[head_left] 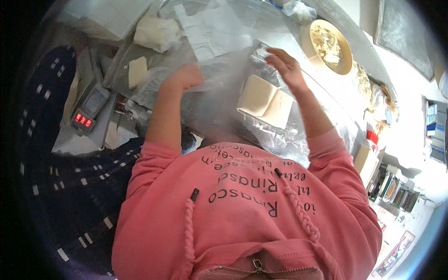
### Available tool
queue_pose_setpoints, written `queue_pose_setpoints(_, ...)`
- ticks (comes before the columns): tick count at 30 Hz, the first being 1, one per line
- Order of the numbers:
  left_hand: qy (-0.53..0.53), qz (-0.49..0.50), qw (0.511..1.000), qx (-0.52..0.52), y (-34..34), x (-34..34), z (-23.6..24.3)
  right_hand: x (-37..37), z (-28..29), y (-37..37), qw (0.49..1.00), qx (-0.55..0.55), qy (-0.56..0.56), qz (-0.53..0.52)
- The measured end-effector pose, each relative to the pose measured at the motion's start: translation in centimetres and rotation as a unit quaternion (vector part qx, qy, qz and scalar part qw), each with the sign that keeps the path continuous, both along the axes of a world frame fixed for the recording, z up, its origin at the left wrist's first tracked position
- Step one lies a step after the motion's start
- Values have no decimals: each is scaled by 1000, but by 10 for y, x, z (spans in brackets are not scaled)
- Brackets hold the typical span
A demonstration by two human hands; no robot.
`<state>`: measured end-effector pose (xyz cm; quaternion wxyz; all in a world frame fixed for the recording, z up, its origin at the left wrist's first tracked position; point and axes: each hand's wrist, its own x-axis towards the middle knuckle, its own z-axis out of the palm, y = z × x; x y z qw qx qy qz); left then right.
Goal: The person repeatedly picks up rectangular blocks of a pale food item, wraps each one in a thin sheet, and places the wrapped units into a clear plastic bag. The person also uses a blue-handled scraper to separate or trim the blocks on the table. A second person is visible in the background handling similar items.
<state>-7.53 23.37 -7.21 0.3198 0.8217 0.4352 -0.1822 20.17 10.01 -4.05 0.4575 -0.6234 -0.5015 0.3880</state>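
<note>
My left hand (185, 77) is closed, blurred by motion, over clear plastic film (217, 81) that spreads around it. It seems to grip the film's edge. Farther right, my right hand (287, 69) has its fingers loosely bent and apart, beside a crumpled bit of clear plastic (259, 55). Whether its fingertips touch that plastic is hard to make out. Below and between the hands lies a folded tan paper piece (258, 95), half opened along a crease, on the grey table (242, 28).
White sheets (210, 28) lie at the far side. Left of them are a pale wrapped bundle (157, 33) and a small cream block (137, 72). A scale with a red lit display (84, 120) stands at left, near a person's dark sleeve (49, 88). A round tub (345, 51) holds yellowish strips.
</note>
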Motion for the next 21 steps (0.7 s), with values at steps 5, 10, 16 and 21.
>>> queue_pose_setpoints(5, -421, 308, 849, -81, -113, 22, 69, 60, -47, -63, 953, -188, -229, 66)
queue_pose_setpoints(10, -428, 454, 688, -369, -231, 94, 10, 36, -94, -79, 953, -168, -236, 89)
queue_pose_setpoints(16, -316, 461, 730, -393, -262, 169, -25, 48, -114, -167, 969, -187, -138, -84)
queue_pose_setpoints(21, -284, 366, 833, -304, -271, 226, -30, 81, -112, -217, 940, -255, 27, -225)
